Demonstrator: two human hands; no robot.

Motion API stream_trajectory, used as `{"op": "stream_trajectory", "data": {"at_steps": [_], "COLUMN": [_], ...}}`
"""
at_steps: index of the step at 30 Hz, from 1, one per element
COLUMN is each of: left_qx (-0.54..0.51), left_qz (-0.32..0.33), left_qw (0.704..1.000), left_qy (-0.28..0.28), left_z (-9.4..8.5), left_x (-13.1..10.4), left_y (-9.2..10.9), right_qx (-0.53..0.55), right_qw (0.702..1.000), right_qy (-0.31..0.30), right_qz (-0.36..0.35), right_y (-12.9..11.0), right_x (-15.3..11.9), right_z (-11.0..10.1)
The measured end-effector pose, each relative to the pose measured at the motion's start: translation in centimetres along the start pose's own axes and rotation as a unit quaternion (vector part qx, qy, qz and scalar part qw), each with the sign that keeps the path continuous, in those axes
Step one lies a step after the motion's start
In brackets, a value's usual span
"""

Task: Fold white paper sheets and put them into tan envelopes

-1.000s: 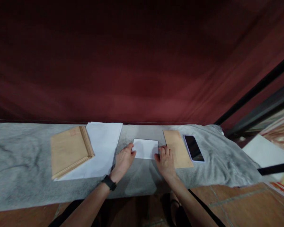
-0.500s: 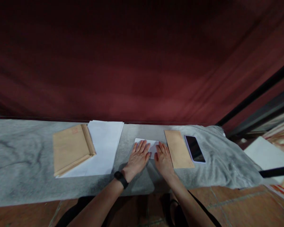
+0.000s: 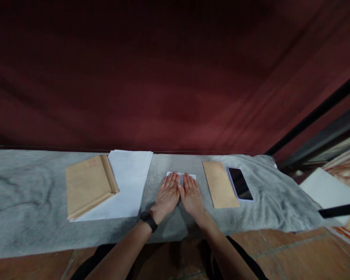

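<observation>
A folded piece of white paper (image 3: 181, 179) lies on the grey cloth, mostly covered by both hands. My left hand (image 3: 167, 193) rests flat on its left part, fingers stretched out and pointing away from me. Flat on the right part is my right hand (image 3: 191, 195), its thumb close against the left hand. Just to the right lies a single brown envelope (image 3: 221, 184), apart from the hands. A stack of white sheets (image 3: 131, 182) is to the left, with a pile of brown envelopes (image 3: 89, 184) partly on top of it.
A phone (image 3: 240, 184) with a dark screen lies right of the single envelope. The grey cloth (image 3: 23, 202) covers the long narrow surface. Behind it hangs a dark red curtain (image 3: 175, 97). Black bars (image 3: 317, 112) and a white panel (image 3: 329, 188) stand at the right.
My right hand has slid left across the folded paper, up beside the left hand. The left hand has moved only slightly and stays flat on the paper.
</observation>
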State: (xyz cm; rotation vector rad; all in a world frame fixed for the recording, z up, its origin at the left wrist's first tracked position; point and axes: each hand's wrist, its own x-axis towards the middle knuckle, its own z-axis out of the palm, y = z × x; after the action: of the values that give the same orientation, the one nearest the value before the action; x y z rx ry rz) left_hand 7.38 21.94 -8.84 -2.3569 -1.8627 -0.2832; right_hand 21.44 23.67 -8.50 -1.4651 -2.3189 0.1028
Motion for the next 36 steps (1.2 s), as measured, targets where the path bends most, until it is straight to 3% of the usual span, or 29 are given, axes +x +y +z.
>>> {"op": "stream_trajectory", "data": {"at_steps": [10, 17, 23, 31, 36], "left_qx": [-0.004, -0.037, -0.073, -0.083, -0.184], "left_qz": [-0.069, -0.017, 0.098, 0.114, 0.078], "left_qw": [0.997, 0.999, 0.993, 0.99, 0.979], "left_qy": [0.014, 0.028, -0.004, -0.021, 0.035], "left_z": [-0.2, -1.4, -2.7, -4.5, -5.7], "left_x": [-0.5, -1.7, -2.2, -1.3, -0.7], "left_y": [-2.4, -3.7, -4.0, -3.7, -4.3], "right_qx": [-0.066, -0.051, -0.031, 0.049, 0.158], "right_qw": [0.997, 0.997, 0.998, 0.998, 0.985], "right_qy": [0.036, 0.051, 0.043, -0.026, -0.05], "right_qz": [0.011, 0.006, 0.017, -0.004, -0.053], "right_y": [2.8, 4.2, 4.3, 5.3, 5.7], "right_x": [-0.9, -1.8, -1.8, -1.7, -1.3], "right_z": [0.4, 0.1, -0.2, -2.0, -3.6]}}
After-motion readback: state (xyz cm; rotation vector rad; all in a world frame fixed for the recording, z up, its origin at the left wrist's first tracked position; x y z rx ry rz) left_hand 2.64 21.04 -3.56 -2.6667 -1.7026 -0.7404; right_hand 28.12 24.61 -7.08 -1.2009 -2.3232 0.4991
